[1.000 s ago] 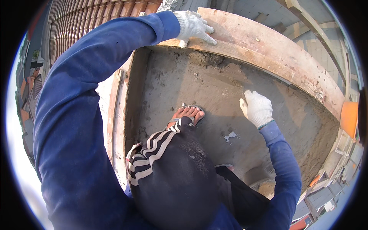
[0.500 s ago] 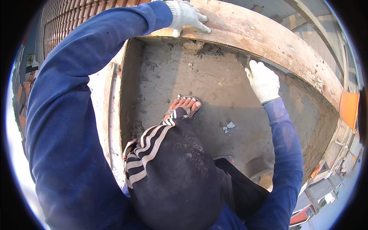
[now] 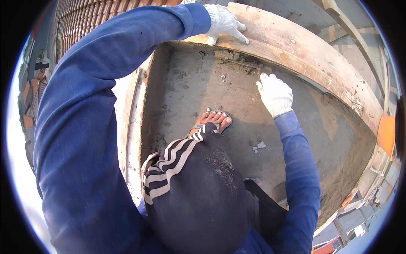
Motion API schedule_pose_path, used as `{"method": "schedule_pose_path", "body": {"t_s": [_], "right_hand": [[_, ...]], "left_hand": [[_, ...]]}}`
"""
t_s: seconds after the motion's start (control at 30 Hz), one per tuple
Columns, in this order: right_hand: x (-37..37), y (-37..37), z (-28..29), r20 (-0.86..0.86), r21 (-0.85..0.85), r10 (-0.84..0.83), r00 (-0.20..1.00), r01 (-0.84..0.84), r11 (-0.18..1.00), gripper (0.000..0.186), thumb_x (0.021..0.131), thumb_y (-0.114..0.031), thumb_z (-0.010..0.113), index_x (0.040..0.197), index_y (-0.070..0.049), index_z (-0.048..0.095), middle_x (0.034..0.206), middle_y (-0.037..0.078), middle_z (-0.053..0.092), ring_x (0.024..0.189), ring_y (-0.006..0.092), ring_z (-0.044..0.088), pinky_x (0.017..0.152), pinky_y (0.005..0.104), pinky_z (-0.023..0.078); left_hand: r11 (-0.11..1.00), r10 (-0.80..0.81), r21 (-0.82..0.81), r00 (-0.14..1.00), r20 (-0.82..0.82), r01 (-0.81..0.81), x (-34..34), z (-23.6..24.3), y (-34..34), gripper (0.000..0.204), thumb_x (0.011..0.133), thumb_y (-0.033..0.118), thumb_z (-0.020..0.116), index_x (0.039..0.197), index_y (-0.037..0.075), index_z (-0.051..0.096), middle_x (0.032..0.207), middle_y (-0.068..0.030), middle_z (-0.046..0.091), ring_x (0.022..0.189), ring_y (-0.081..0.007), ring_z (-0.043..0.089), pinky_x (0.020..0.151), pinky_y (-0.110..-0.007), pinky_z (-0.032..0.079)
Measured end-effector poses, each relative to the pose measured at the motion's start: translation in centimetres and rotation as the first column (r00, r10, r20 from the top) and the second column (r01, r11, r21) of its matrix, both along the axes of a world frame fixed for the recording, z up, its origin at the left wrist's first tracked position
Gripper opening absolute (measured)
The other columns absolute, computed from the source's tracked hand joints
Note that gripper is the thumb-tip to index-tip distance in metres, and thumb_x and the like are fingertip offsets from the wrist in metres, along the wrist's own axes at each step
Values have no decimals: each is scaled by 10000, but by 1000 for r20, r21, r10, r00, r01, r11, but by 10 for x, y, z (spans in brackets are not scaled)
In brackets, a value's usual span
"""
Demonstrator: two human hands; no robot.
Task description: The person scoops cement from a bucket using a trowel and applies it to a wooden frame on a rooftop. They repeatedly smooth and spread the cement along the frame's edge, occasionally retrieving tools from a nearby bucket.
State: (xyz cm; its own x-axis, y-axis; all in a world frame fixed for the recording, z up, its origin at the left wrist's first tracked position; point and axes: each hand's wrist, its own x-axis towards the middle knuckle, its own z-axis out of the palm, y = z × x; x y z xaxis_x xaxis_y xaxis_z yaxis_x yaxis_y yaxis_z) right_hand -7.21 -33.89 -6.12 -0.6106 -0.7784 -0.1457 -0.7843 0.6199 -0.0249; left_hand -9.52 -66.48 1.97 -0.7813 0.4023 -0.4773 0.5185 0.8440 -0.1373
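Observation:
My left hand point(image 3: 227, 26), in a white knit glove, rests with fingers spread on the top edge of a long wooden board point(image 3: 292, 46). Below that board, my right hand point(image 3: 275, 94), gloved alike, is closed near the far side of a grey mortar surface point(image 3: 241, 101). Whatever its fingers grip is mostly hidden; a thin straight edge shows between it and a rough lump of wet mortar point(image 3: 230, 55) along the board's foot. Small pale chips point(image 3: 259, 146) lie on the mortar nearer to me.
My sandalled foot point(image 3: 216, 120) stands on the mortar floor. A mortar-coated wall point(image 3: 154, 84) bounds it at left. Brown roof tiles point(image 3: 84, 23) rise at upper left. An orange object point(image 3: 386, 133) sits at the board's right end, and timber beams point(image 3: 353, 31) cross beyond.
My right hand has moved left along the board's foot, toward the mortar lump, which now looks longer and flatter. My left hand stays on the board. The whole view has shifted slightly.

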Motion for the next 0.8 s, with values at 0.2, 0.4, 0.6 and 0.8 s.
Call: {"method": "schedule_pose_path", "body": {"t_s": [0.2, 0.4, 0.6, 0.8], "right_hand": [[-5, -12, 37, 7, -92, 2, 1000, -2, 996, 282, 1054, -404, 647, 1157, -144, 679, 971, 120, 694, 849, 338, 738, 735, 483, 599], [2, 27, 51, -84, -228, -65, 994, 44, 973, 271, 1029, -382, 707, 1163, -147, 691, 915, 96, 665, 785, 314, 718, 676, 441, 584], [31, 70, 47, -7, -184, -73, 997, 70, 980, 275, 1003, -348, 740, 1186, -146, 705, 920, 90, 667, 790, 295, 722, 661, 439, 582], [45, -2, 5, 87, -129, -91, 992, 102, 986, 264, 1029, -414, 685, 1112, -163, 690, 943, 107, 688, 804, 312, 735, 690, 483, 594]], "left_hand": [[883, -302, 304, 929, -213, 357, 4, 10, -44, 651, 915, 144, 716, 1536, 304, 605, 1647, -99, 520, 1543, -326, 476, 1292, -451, 385], [899, 40, 436, 999, 29, -48, -6, -8, -26, 432, 1102, 223, 508, 1516, 273, 622, 1628, -134, 541, 1542, -304, 479, 1290, -490, 377], [967, -68, 245, 998, 0, 66, 0, 21, -19, 490, 1065, 161, 508, 1529, 286, 599, 1624, -127, 530, 1531, -313, 490, 1278, -480, 395], [902, -327, 269, 941, -87, 338, -5, 24, -31, 507, 1053, 123, 510, 1526, 286, 593, 1562, -126, 561, 1510, -316, 510, 1250, -497, 434]]}}
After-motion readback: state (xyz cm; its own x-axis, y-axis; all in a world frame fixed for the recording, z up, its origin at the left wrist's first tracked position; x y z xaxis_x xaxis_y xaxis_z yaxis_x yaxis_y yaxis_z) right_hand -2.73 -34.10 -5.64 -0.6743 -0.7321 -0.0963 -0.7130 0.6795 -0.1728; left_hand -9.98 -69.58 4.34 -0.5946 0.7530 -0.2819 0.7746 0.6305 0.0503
